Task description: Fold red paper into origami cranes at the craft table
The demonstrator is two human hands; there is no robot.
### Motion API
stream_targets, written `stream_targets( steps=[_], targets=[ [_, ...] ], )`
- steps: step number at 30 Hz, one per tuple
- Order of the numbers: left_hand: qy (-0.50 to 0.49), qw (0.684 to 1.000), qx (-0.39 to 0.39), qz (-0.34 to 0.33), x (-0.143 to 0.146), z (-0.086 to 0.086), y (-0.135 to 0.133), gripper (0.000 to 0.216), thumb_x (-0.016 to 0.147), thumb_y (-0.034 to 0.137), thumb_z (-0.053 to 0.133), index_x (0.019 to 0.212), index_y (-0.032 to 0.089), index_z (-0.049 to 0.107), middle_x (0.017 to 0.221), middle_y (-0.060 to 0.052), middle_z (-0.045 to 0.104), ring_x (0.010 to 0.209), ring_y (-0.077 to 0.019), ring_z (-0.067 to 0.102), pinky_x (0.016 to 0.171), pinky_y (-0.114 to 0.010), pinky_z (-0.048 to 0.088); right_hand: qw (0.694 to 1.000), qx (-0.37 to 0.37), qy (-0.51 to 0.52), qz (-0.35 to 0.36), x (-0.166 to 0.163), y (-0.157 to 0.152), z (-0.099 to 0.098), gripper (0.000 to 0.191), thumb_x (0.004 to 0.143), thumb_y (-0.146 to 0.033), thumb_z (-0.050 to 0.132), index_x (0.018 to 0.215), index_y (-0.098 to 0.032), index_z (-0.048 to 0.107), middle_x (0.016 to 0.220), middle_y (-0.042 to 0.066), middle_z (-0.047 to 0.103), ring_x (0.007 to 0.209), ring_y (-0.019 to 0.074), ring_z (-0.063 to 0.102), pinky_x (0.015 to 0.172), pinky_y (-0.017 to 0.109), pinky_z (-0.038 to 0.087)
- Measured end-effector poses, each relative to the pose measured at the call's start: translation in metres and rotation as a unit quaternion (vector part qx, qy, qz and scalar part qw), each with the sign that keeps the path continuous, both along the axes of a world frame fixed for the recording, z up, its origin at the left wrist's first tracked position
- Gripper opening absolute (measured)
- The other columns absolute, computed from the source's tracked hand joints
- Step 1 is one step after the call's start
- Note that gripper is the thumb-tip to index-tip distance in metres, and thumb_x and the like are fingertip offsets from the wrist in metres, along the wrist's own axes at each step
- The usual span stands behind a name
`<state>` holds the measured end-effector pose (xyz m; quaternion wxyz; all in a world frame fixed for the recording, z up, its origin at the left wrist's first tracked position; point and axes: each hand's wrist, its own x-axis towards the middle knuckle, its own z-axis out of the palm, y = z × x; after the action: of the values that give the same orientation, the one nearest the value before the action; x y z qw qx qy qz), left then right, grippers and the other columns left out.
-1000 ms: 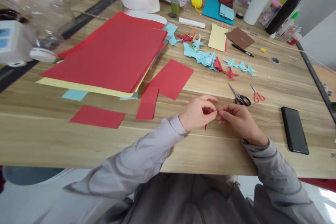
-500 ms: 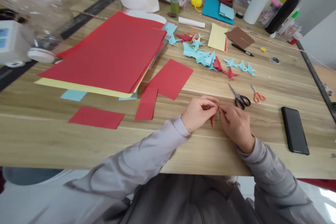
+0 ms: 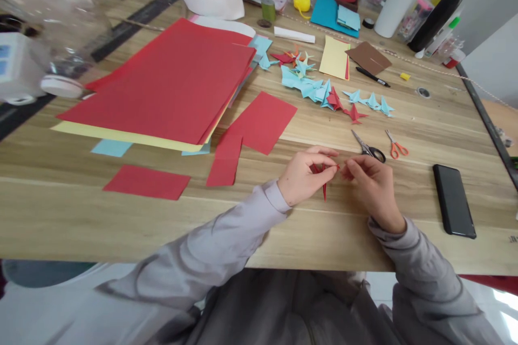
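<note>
My left hand (image 3: 309, 175) pinches a small piece of folded red paper (image 3: 324, 191) between thumb and fingers. One narrow red point hangs below the thumb, and a red tip shows at the fingertips; the rest is hidden by the hand. Just to the right, my right hand (image 3: 374, 188) is apart from the paper, its fingers loosely curled and holding nothing that I can see. Beyond the hands lie folded paper cranes: a light blue row (image 3: 309, 88), red ones (image 3: 354, 114) and smaller blue ones (image 3: 372, 100). Black-handled scissors (image 3: 376, 154) rest just behind my right hand.
Orange-handled scissors (image 3: 399, 148) and a black phone (image 3: 454, 199) lie to the right. On the left are large red sheets (image 3: 170, 86) and cut red pieces (image 3: 148, 181). Clear plastic bottles (image 3: 76, 27) stand far left; a yellow tape measure (image 3: 301, 2) sits at the back.
My right hand has let go of the red paper and drawn slightly right, its fingers loosening. My left hand stays in place with the paper.
</note>
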<state>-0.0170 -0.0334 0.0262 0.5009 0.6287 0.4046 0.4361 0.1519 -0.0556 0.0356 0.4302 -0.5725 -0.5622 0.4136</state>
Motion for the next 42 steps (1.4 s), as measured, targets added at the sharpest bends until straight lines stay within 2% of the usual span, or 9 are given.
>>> stream_targets(
  steps=[2,5,12,15,23,27,35,39,42],
  targets=[
    [0.013,1.0,0.024,0.005,-0.001,0.001,0.0,0.013,0.079,0.022,0.062,0.076,0.015,0.073,0.111,-0.013,0.069,0.097,-0.0208,0.067,0.069,-0.028,0.055,0.984,-0.128,0.123,0.011,0.001,0.004,0.003,0.028,0.078,-0.045,0.069,0.07,-0.018,0.065,0.061,0.003,0.067,0.052,0.0134,0.06,0.054,0.026,0.048],
    [0.038,0.997,0.066,0.011,-0.003,0.001,0.0,0.014,0.081,0.02,0.061,0.076,0.016,0.073,0.11,-0.012,0.069,0.102,-0.0213,0.066,0.079,-0.032,0.055,0.933,-0.263,0.238,0.057,0.002,0.007,0.007,0.027,0.074,-0.042,0.072,0.07,-0.016,0.067,0.059,0.002,0.067,0.048,0.0104,0.059,0.048,0.021,0.045],
    [0.075,0.987,0.145,-0.002,-0.004,-0.003,0.001,0.016,0.083,0.018,0.059,0.079,0.017,0.075,0.114,-0.013,0.068,0.1,-0.0205,0.067,0.088,-0.036,0.054,0.846,-0.396,0.349,0.066,0.002,0.009,0.01,0.018,0.08,-0.026,0.063,0.067,-0.014,0.069,0.056,0.0,0.066,0.044,0.0068,0.056,0.046,0.017,0.045],
    [0.082,0.985,0.154,-0.004,-0.004,-0.004,0.001,0.017,0.084,0.017,0.059,0.08,0.017,0.075,0.115,-0.012,0.068,0.101,-0.0199,0.066,0.09,-0.035,0.053,0.833,-0.413,0.361,0.072,0.003,0.01,0.008,0.02,0.083,-0.023,0.06,0.068,-0.014,0.069,0.057,0.0,0.066,0.046,0.0066,0.057,0.047,0.017,0.046],
    [0.082,0.985,0.15,-0.012,-0.004,-0.004,0.0,0.019,0.085,0.019,0.057,0.084,0.015,0.075,0.116,-0.015,0.067,0.093,-0.0195,0.068,0.083,-0.035,0.056,0.868,-0.334,0.357,0.091,0.004,0.008,0.003,0.012,0.076,-0.025,0.069,0.07,-0.014,0.07,0.059,-0.001,0.065,0.048,0.006,0.057,0.049,0.016,0.046],
    [0.079,0.987,0.138,0.002,-0.002,-0.004,0.0,0.016,0.083,0.019,0.059,0.082,0.015,0.074,0.113,-0.014,0.068,0.099,-0.0217,0.067,0.085,-0.037,0.056,0.892,-0.295,0.331,0.088,0.003,0.008,0.003,0.016,0.073,-0.03,0.074,0.071,-0.014,0.07,0.06,0.0,0.065,0.05,0.0061,0.057,0.049,0.016,0.045],
    [0.065,0.994,0.085,0.012,-0.002,-0.003,-0.001,0.013,0.08,0.017,0.059,0.075,0.014,0.072,0.114,-0.014,0.068,0.102,-0.0222,0.067,0.081,-0.033,0.056,0.984,-0.113,0.118,0.067,-0.006,0.004,0.002,0.029,0.073,-0.043,0.073,0.066,-0.016,0.065,0.055,-0.001,0.063,0.049,0.0097,0.056,0.052,0.023,0.044],
    [0.052,0.995,0.078,0.017,-0.001,-0.001,-0.002,0.013,0.079,0.017,0.06,0.073,0.014,0.071,0.113,-0.014,0.068,0.104,-0.0218,0.066,0.088,-0.034,0.054,0.996,-0.058,0.03,0.063,-0.007,0.001,0.003,0.026,0.078,-0.04,0.067,0.068,-0.017,0.063,0.056,0.0,0.062,0.052,0.0114,0.056,0.053,0.025,0.043],
    [0.043,0.996,0.079,0.016,-0.001,-0.001,-0.002,0.013,0.079,0.016,0.06,0.072,0.015,0.071,0.114,-0.014,0.069,0.106,-0.0224,0.066,0.09,-0.036,0.053,0.996,-0.062,0.021,0.068,-0.006,0.001,0.003,0.026,0.079,-0.04,0.065,0.068,-0.017,0.062,0.056,0.0,0.062,0.052,0.0118,0.055,0.053,0.025,0.043]
  ],
)
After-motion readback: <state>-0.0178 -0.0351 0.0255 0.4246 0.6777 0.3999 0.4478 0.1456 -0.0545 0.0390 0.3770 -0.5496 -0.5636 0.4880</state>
